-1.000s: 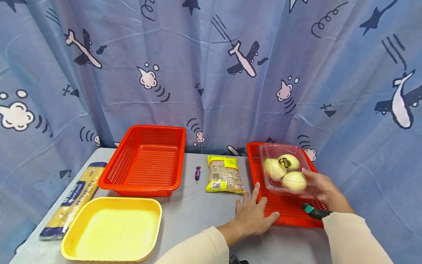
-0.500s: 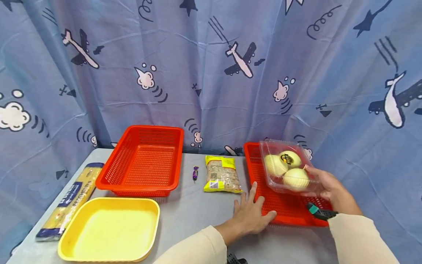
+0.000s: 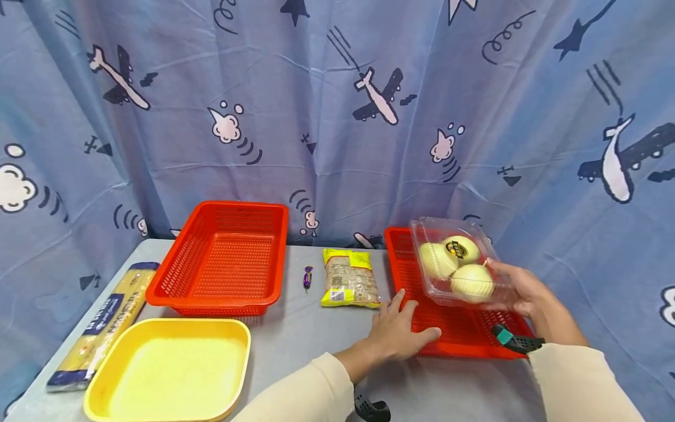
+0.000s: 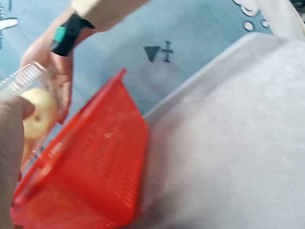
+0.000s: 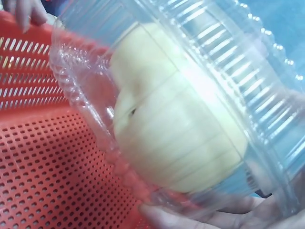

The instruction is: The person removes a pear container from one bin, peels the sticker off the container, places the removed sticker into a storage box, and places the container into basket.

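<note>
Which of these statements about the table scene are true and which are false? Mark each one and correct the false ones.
1. The right hand holds a clear clamshell box of pale round fruit. True.
2. The left hand grips the yellow tray. False: it rests with straight fingers on the near left corner of the right red basket; the tray lies apart at the table's near left.
3. The left red basket holds the snack packet. False: the packet lies on the table between the two baskets.
4. A spaghetti packet lies left of the yellow tray. True.
5. A small purple candy lies beside the snack packet. True.
</note>
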Demonstrator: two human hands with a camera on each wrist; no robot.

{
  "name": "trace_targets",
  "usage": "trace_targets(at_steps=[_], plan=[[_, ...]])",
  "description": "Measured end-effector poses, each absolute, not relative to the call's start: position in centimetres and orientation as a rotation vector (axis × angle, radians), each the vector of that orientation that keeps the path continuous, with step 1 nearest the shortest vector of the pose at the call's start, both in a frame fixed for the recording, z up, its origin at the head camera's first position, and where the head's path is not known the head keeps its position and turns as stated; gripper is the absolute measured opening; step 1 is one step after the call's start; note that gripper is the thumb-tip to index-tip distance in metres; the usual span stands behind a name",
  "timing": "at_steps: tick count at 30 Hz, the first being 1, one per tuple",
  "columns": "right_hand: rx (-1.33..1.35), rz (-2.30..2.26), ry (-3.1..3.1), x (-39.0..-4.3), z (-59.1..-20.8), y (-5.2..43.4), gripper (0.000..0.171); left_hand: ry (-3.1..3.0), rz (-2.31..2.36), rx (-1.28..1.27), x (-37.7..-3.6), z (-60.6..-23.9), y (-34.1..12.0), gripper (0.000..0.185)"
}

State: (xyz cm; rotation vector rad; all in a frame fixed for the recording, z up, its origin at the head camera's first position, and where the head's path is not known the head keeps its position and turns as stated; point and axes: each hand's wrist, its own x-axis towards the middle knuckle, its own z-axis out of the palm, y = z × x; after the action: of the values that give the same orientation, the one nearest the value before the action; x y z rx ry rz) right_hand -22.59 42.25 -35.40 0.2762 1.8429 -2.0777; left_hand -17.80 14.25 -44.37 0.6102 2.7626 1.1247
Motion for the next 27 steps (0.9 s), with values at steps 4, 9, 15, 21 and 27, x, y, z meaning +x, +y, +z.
trace_targets(at_steps=[4,9,15,21,27], plan=[[0.287,-2.067,1.867,-22.3,-34.8,41.7,0.045,2.621,1.422,0.55,-18.3,-42.8,13.9,0.075],[0.258,-2.034,1.904,-21.8,-34.1,40.8,0.049,2.397,1.737,0.429,-19.0,-40.8,13.3,0.076],[0.167,-1.995,1.929,-21.2,-33.0,39.3,0.054,2.039,2.023,0.295,-19.6,-38.6,12.5,0.076],[0.123,-1.974,1.925,-20.3,-31.9,37.7,0.049,1.674,2.212,0.174,-19.6,-37.4,11.7,0.073],[0.106,-1.99,1.959,-19.4,-31.1,35.8,0.056,1.503,2.3,0.152,-19.7,-36.4,10.8,0.067]])
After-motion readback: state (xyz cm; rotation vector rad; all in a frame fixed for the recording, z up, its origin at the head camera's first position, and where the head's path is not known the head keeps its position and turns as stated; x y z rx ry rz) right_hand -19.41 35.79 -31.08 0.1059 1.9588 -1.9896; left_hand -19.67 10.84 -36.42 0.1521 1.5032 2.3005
